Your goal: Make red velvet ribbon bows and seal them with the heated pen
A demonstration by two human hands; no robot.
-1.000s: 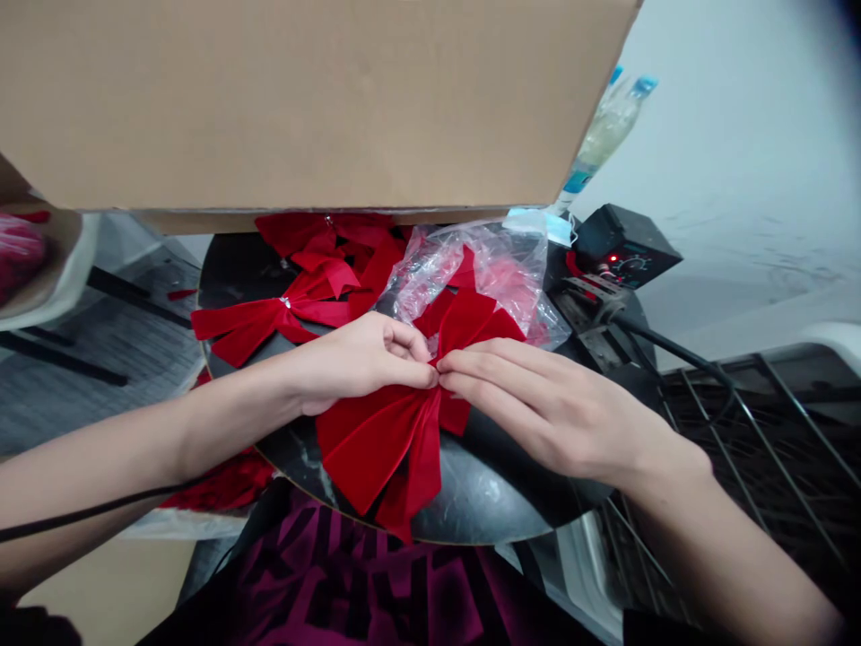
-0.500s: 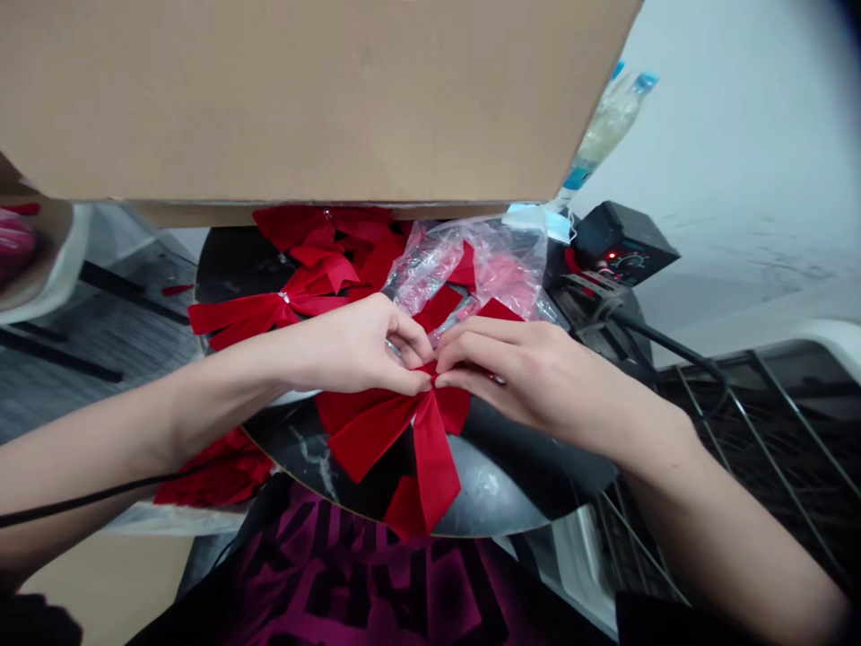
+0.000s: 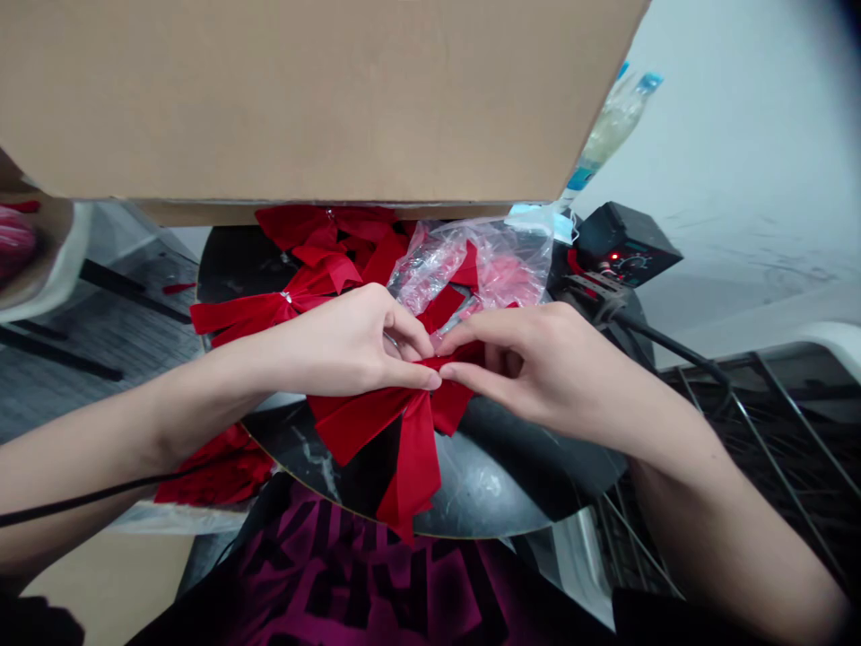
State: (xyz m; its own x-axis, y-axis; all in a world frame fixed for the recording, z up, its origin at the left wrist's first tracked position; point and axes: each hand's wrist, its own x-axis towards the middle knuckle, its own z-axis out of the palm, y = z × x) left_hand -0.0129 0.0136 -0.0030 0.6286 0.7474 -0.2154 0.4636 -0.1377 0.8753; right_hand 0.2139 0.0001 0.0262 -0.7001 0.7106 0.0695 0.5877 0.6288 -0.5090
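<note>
A red velvet ribbon bow (image 3: 413, 458) hangs from my fingers over the front of a round black marbled table (image 3: 484, 502). My left hand (image 3: 383, 345) pinches its upper middle between thumb and fingers. From the other side my right hand (image 3: 515, 359) grips the ribbon just right of that spot, thumb and forefinger closed on it. The bow's centre is mostly hidden by my fingers, while its tails spread down toward the table edge. Close behind my hands lies a clear plastic bag (image 3: 437, 269) with red ribbon in and around it.
More red bows (image 3: 289, 305) lie at the table's back left under a large cardboard box (image 3: 323, 108). On the right stand a black device (image 3: 629, 242) with a red light, a bottle (image 3: 615, 126) and a wire rack (image 3: 773, 431). Red fabric (image 3: 215, 475) sits below left.
My right hand has shifted slightly, its thumb and forefinger now further apart along the ribbon. The bow's tails have swung a little to the left.
</note>
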